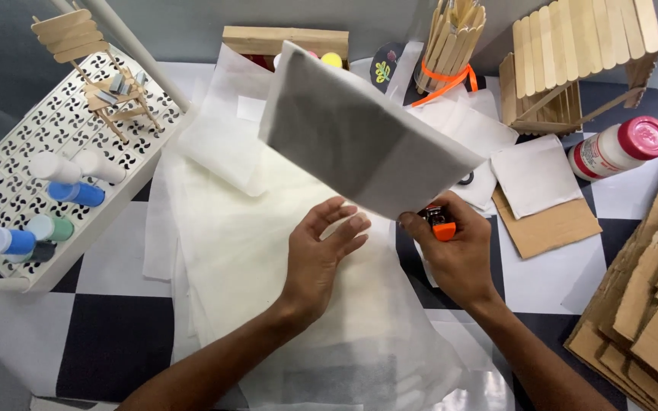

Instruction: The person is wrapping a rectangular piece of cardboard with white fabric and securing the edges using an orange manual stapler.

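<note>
A grey-white rectangular sheet or board hangs tilted in the air above the table. My right hand pinches its lower right corner and also holds a small orange and black tool. Just below the sheet's lower edge is my left hand, open with fingers spread and holding nothing. Several sheets of thin white translucent paper are spread over the checkered black and white table beneath both hands.
A white perforated rack at left holds paint bottles and a small stick chair. At the back stand a cup of craft sticks and a stick house. A red-capped glue bottle and cardboard pieces lie at right.
</note>
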